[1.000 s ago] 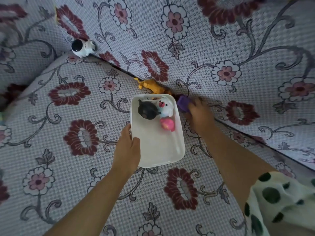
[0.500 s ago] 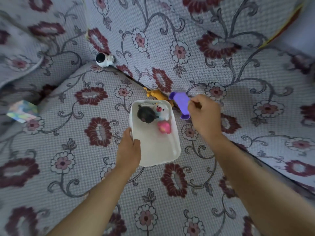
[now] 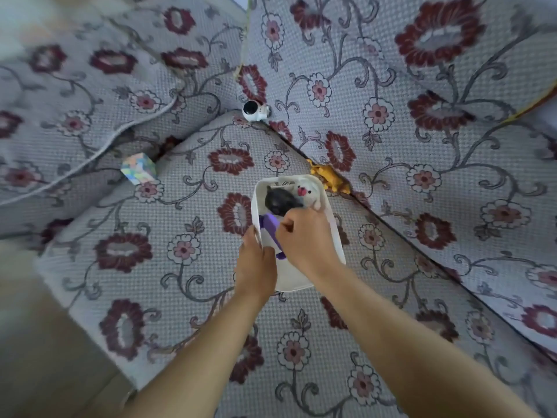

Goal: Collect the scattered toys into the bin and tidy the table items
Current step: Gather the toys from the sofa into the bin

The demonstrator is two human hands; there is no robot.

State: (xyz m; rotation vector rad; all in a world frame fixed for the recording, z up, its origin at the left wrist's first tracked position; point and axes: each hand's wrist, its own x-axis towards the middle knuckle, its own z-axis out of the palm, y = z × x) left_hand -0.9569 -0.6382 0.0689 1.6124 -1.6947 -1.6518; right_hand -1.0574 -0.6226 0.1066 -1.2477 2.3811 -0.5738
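Holding white bin [image 3: 290,276] rim with left grip [image 3: 256,262], right grip [image 3: 307,240] clasping purple toy [image 3: 269,225]

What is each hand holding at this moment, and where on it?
Left hand grips the white bin by its left rim. Right hand appears to hold the purple toy near its middle.

One white bin [image 3: 294,279], left hand [image 3: 256,263] on its rim, right hand [image 3: 304,241] inside with purple toy [image 3: 269,226]
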